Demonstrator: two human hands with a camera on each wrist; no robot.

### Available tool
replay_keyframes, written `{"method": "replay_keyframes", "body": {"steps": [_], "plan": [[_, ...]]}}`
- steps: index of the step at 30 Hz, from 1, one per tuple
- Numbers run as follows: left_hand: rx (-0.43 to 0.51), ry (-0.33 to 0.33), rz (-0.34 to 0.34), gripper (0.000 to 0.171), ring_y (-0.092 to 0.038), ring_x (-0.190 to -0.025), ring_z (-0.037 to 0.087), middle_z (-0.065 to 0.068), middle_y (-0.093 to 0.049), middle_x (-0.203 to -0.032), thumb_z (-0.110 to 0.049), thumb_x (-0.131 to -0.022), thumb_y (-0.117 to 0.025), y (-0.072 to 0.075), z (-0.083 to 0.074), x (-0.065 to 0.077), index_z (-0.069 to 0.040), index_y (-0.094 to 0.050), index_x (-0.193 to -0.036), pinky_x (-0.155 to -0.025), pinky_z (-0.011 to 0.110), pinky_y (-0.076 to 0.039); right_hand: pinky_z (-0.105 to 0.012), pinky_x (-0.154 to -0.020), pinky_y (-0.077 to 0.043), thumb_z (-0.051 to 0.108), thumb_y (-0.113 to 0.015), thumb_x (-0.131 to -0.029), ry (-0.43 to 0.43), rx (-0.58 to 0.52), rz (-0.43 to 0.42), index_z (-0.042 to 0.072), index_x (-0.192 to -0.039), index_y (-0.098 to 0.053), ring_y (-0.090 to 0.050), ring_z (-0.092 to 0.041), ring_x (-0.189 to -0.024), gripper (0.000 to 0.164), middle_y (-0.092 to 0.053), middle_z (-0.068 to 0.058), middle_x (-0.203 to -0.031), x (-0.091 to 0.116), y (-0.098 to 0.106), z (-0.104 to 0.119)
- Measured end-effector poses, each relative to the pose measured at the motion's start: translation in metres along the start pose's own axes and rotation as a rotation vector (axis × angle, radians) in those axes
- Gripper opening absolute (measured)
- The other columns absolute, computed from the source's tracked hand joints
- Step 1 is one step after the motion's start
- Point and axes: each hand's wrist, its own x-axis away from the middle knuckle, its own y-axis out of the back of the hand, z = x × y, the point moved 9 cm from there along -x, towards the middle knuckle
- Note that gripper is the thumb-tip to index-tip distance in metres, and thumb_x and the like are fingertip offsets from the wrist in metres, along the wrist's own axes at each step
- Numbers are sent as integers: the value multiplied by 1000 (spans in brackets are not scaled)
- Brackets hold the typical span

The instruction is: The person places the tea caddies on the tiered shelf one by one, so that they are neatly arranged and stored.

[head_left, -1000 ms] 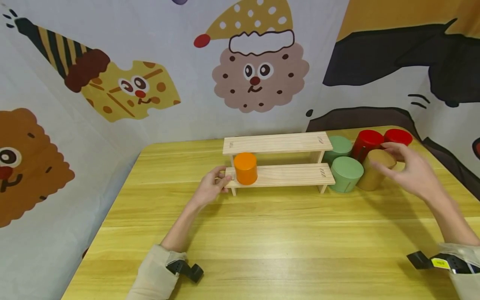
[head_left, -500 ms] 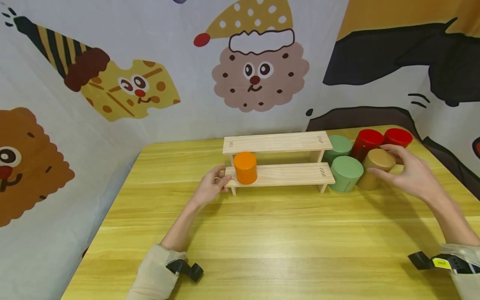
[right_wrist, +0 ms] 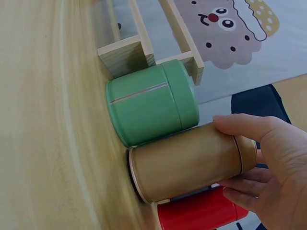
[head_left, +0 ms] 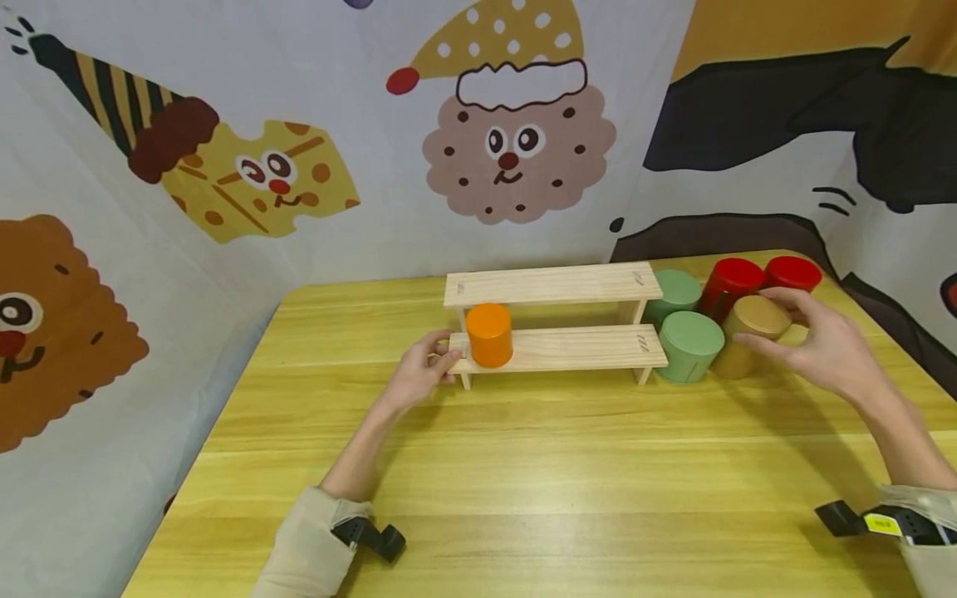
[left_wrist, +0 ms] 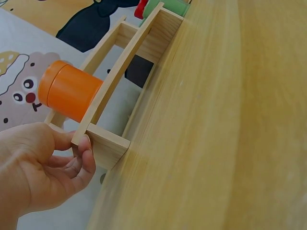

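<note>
A two-tier wooden shelf [head_left: 568,350] stands at the back of the table, with an orange canister [head_left: 489,335] upright on the left of its lower board. My left hand [head_left: 422,371] pinches that board's left end between thumb and fingers; the left wrist view shows the grip beside the orange canister [left_wrist: 72,91]. At the right, my right hand [head_left: 826,345] holds a tall gold canister [head_left: 750,336] near its lid. The right wrist view shows the thumb on one side of the gold canister [right_wrist: 187,163] and the fingers round the other, partly hidden.
A green canister [head_left: 691,347] stands between the shelf and the gold one, with another green canister [head_left: 676,292] behind it. Two red canisters, one taller red canister [head_left: 731,286] and one farther right [head_left: 794,274], stand behind. A printed cloth [head_left: 359,241] hangs behind the table [head_left: 486,482].
My right hand has come onto the gold canister, its thumb and fingers closing round the upper part. The left hand, shelf and orange canister have stayed where they were.
</note>
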Motion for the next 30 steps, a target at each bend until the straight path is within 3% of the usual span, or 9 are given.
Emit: {"method": "replay_keyframes", "body": {"steps": [4, 10, 17, 24, 27, 30], "plan": [[-2, 1, 2, 54, -63, -76, 20, 23, -58, -113, -10, -106, -54, 0, 0, 0, 8, -34, -152, -80, 38, -62, -78, -102, -28, 33, -80, -89, 1, -36, -40, -2, -150, -38, -38, -61, -127, 82, -38, -36, -149, 2, 7, 2], [-3, -2, 7, 53, -63, -76, 19, 23, -58, -114, -10, -106, -53, 0, -1, 0, 9, -33, -152, -81, 40, -62, -78, -103, -28, 35, -80, -89, -8, 25, -155, 0, -149, -43, -40, -60, -127, 78, -44, -34, -146, 6, 24, 9], [5, 7, 3, 53, -62, -75, 17, 23, -58, -113, -9, -106, -53, 0, 0, 0, 9, -33, -152, -81, 41, -62, -77, -109, -23, 40, -73, -93, -74, 52, -196, 4, -155, -36, -33, -58, -134, 81, -38, -34, -150, 11, 35, 15], [7, 4, -5, 53, -62, -74, 17, 23, -57, -111, -9, -106, -53, 1, -2, 1, 10, -33, -151, -80, 41, -62, -73, -113, -24, 33, -71, -95, -41, 23, -256, 4, -154, -38, -36, -57, -131, 74, -42, -34, -147, 11, 46, 25], [13, 6, -1, 53, -61, -75, 17, 22, -57, -111, -9, -106, -54, 0, -2, 1, 9, -33, -151, -81, 41, -62, -59, -120, -25, 31, -71, -95, -21, 10, -285, 5, -153, -40, -38, -55, -134, 71, -44, -31, -147, 12, 51, 30], [15, 3, 2, 53, -61, -75, 17, 23, -57, -111, -9, -106, -54, 0, -2, 1, 10, -33, -151, -81, 42, -62, -33, -122, -24, 29, -71, -95, -3, 6, -308, 6, -153, -42, -41, -53, -133, 69, -46, -30, -146, 12, 53, 36]]}}
